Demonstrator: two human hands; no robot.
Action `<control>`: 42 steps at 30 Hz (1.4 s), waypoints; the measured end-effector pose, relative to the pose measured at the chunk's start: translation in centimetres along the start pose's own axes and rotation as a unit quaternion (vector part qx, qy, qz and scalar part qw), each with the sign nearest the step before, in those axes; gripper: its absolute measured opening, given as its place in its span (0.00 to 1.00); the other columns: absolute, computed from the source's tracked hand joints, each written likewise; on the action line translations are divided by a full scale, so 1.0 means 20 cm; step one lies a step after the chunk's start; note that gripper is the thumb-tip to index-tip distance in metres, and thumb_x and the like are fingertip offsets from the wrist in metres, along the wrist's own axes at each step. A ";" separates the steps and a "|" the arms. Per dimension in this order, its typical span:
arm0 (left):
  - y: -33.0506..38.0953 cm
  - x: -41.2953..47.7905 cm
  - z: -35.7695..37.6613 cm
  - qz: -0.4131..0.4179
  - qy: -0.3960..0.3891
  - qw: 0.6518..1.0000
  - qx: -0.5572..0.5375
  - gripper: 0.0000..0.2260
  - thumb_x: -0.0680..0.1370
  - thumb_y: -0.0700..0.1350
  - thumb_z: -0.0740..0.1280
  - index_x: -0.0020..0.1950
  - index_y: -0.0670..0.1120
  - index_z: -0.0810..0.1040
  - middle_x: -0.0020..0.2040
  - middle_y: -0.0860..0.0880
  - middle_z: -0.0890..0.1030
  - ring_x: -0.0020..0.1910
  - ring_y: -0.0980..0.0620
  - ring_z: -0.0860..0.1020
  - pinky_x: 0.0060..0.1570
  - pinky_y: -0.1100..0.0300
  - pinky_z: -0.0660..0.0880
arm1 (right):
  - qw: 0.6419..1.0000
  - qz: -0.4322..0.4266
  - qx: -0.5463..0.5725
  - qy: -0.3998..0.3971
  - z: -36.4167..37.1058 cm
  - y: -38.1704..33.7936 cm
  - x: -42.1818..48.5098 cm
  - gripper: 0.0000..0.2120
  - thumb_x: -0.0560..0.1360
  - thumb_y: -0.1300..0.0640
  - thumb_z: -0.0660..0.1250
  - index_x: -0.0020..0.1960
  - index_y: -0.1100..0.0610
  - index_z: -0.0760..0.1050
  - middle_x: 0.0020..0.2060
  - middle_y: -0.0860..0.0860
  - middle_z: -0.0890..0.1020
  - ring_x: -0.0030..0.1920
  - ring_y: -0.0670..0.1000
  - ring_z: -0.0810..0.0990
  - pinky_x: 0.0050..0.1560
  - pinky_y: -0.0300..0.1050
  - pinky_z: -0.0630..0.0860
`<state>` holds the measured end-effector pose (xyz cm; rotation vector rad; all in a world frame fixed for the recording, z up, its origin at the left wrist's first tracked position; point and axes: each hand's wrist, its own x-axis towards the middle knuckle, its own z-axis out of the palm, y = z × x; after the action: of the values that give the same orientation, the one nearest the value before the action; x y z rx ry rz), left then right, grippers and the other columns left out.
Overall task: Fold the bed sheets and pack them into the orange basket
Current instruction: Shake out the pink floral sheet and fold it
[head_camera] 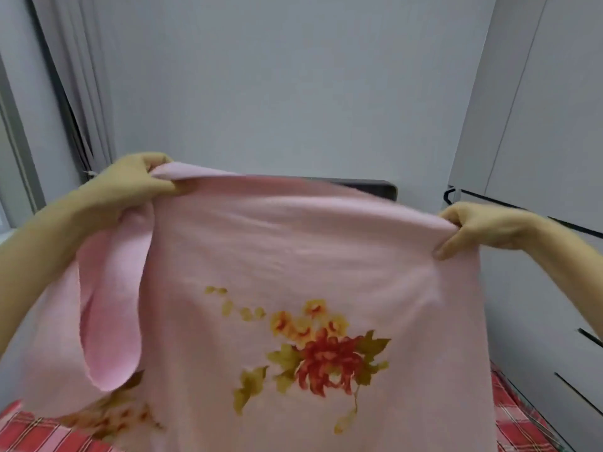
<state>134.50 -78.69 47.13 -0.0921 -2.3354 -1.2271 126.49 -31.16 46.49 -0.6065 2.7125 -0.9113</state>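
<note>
Pink bed sheet (293, 262) with a red and yellow flower print is hanging spread out in front of the camera, held up by its top edge. Lower part is draping down over a red plaid bed cover (518, 429). A loose fold of the sheet is hanging down at the left side, under the wrist.

Left hand (133, 182) is gripping the upper left corner, fingers curled round bunched cloth. Right hand (483, 228) is pinching the upper right edge, thumb and fingers closed on the fabric. Top edge is running taut between the two hands, left end sitting higher than right.

Behind the sheet: dark headboard (375, 187) partly showing above the edge, plain grey wall (293, 76), curtain (75, 86) at left, white cabinet (538, 141) with dark handles at right.
</note>
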 end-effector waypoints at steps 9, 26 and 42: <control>-0.58 0.63 0.30 -0.049 -0.037 0.917 0.393 0.07 0.72 0.47 0.71 0.47 0.48 0.76 0.51 0.45 0.81 0.49 0.44 0.77 0.44 0.56 0.70 | 0.877 0.113 -0.442 0.147 0.31 0.19 0.96 0.07 0.74 0.66 0.61 0.48 0.61 0.76 0.51 0.57 0.79 0.48 0.57 0.78 0.43 0.43 0.72; -0.10 1.11 -0.22 0.150 0.240 0.859 0.427 0.22 0.59 0.40 0.52 0.48 0.36 0.75 0.44 0.28 0.75 0.45 0.29 0.75 0.42 0.42 0.71 | 0.721 0.022 -0.461 0.517 -0.46 0.00 0.96 0.07 0.62 0.75 0.65 0.35 0.66 0.78 0.30 0.65 0.79 0.36 0.60 0.75 0.52 0.55 0.67; -1.33 -0.95 0.36 -0.068 -0.316 0.859 0.396 0.20 0.69 0.30 0.64 0.50 0.55 0.75 0.51 0.44 0.82 0.53 0.44 0.79 0.47 0.55 0.71 | 0.894 -0.092 -0.434 0.062 1.39 1.08 -0.26 0.22 0.37 0.70 0.78 0.24 0.56 0.72 0.29 0.54 0.81 0.21 0.52 0.75 0.20 0.40 0.67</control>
<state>140.81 -85.65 14.93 -0.0478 -3.2859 -0.1769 133.41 -27.97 11.71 -0.9823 3.1307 0.3314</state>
